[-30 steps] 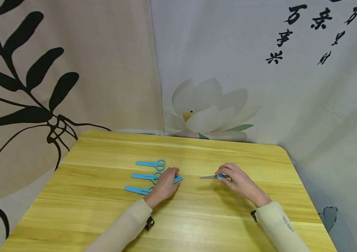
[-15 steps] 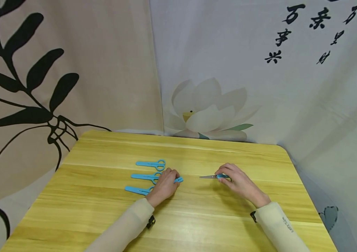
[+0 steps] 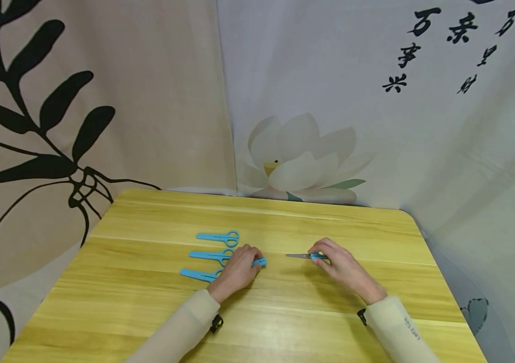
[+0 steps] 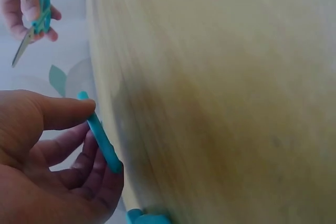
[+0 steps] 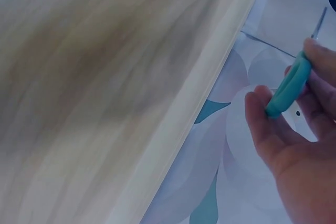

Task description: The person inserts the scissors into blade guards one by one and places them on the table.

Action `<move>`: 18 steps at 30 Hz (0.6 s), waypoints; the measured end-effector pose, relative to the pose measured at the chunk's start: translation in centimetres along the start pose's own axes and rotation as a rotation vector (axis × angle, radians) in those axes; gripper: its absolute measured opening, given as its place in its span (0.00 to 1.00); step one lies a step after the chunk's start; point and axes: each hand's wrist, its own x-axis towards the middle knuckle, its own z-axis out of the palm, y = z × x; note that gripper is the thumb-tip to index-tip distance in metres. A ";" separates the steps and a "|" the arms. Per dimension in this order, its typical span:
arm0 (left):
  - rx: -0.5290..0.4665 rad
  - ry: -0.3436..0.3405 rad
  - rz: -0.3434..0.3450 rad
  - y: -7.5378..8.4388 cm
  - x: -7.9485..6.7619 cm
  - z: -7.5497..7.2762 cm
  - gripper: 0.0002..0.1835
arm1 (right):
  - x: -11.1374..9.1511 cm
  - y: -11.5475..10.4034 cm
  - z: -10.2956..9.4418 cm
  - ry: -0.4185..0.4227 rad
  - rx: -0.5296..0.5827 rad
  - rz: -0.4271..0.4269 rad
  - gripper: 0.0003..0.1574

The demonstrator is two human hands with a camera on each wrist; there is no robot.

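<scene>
My left hand (image 3: 238, 268) pinches a short blue blade cover (image 3: 260, 262) between thumb and fingers; the left wrist view shows the thumb on one end of this cover (image 4: 103, 137). To its right, my right hand (image 3: 342, 266) grips a pair of scissors (image 3: 318, 256) by the blue handles. Their bare metal blades (image 3: 298, 255) point left toward the cover, with a gap between. Left of my left hand lie three blue scissors with covered blades: one at the back (image 3: 214, 236), one in the middle (image 3: 205, 255), one in front (image 3: 197, 274), its handles partly hidden behind the hand.
The wooden table (image 3: 284, 312) has its far edge close to a hanging cloth (image 3: 171, 101) printed with leaves, a flower and characters. Both forearms in pale sleeves (image 3: 180, 327) reach in from the near side.
Both hands have shifted only slightly. The right hand with the scissors has come a little left and nearer, and the cover in the left hand has moved slightly nearer and turned.
</scene>
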 end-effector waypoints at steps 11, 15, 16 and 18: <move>-0.070 0.036 0.031 0.4 -0.9 -1.2 0.07 | 0.3 -0.9 0.9 0.035 -0.014 -0.068 0.13; -0.097 0.057 0.019 0.4 -1.4 -1.8 0.07 | 0.5 -1.5 1.1 0.039 0.017 -0.078 0.13; -0.100 0.062 0.017 0.3 -1.5 -1.9 0.07 | 0.5 -1.7 1.2 0.040 0.028 -0.078 0.13; -0.107 0.073 0.018 0.3 -1.8 -2.2 0.07 | 0.6 -2.0 1.3 0.046 0.038 -0.084 0.13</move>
